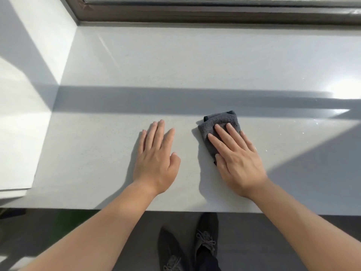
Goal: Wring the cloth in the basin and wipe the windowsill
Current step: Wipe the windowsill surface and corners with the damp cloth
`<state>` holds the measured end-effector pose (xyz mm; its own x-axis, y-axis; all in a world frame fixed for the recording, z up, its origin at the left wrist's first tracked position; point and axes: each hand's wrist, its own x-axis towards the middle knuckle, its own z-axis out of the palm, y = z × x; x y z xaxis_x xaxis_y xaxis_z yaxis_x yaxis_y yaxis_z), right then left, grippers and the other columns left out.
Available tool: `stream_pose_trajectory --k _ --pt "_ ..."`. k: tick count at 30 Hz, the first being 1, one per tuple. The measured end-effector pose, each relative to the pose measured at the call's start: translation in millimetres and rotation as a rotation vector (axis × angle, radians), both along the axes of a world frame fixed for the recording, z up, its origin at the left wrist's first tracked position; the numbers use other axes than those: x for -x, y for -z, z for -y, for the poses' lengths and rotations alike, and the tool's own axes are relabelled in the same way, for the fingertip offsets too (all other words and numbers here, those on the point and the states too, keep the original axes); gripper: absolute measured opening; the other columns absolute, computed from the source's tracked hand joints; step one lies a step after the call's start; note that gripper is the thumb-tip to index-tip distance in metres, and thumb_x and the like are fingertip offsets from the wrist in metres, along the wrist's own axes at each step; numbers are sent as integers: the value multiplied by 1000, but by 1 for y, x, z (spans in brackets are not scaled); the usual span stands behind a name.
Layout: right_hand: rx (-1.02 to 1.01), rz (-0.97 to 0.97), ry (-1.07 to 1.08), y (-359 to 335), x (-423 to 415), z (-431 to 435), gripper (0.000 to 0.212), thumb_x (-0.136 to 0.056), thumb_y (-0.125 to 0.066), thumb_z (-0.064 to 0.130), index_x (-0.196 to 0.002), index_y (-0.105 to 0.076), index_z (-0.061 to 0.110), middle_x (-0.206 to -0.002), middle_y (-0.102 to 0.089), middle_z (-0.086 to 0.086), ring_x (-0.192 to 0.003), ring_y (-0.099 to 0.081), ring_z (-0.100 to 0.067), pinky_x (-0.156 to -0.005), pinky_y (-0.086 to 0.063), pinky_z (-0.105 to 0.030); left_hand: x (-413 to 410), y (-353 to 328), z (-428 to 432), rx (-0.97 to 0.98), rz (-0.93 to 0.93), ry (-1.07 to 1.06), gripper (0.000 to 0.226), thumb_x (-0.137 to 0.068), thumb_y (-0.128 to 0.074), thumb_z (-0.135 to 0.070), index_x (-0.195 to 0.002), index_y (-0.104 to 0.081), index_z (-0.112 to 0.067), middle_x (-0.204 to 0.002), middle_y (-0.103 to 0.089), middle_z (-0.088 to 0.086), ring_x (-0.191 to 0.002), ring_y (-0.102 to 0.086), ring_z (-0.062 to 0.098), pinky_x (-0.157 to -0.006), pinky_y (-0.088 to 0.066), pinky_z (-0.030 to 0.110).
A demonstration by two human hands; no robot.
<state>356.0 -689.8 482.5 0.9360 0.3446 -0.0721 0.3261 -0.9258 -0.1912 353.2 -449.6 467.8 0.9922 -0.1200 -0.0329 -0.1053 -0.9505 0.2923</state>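
Both hands flat on the pale windowsill.
The right hand presses a folded dark cloth with straight fingers, grip holding nothing; the left hand rests spread, grip wide.

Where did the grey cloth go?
The cloth lies on the windowsill, right of centre, flat under the right hand. The left hand rests beside it, apart.

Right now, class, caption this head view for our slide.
The right hand presses a folded dark grey terry cloth onto the pale grey windowsill; the left hand rests flat alongside.
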Motion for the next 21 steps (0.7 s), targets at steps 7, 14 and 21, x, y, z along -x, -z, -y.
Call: stream_pose_trajectory --k 7,14,21 --pt "-88 36 168 -3 57 -52 56 -96 -39 30 -151 -42 21 -162 -29 -4 -152 -17 -28 -122 -16 -52 0 -4 -2 82 6 7 66 -92 -21 -36 -154 -30 -17 -166 -10 7 -153 3 16 -123 6 43" --pt "-38 5 98 -2 87 -17 55 -97 -38 30 -151 -40 24 -163 -27 2 -153 -14 -22 -123 -15 -47 0 -6 -2 76 -11 28 67 -95 -16 -46 -155 -27 -20 -167 -6 5 -153 7 15 -122 11 41" --pt "-9 -3 91 -2 103 -50 56 -98 -35 33 -153 -35 25 -164 -25 0 -153 -11 -25 -122 -14 -50 0 -9 0 -37 -35 15 68 -94 -18 -48 -154 -26 -18 -167 -5 10 -153 7 20 -122 10 47"
